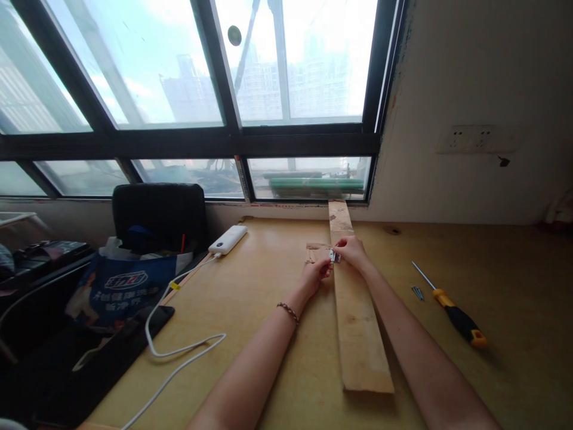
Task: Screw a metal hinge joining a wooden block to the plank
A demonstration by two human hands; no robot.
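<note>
Working from afar, I am pinching a small metal piece point(332, 255) with the right hand point(352, 251), while the left hand point(316, 273) is bunching its fingertips at the piece's lower left; I cannot tell whether they are gripping it. The metal is sitting where a short wooden block point(315, 251) is meeting the left edge of a long board point(360, 325). Both are lying on the table point(277, 364). Rightward, some screws point(418, 292) are lying near a screwdriver point(460, 319); leftward, a white power bank point(228, 240) is trailing a cable point(154, 355).
</note>
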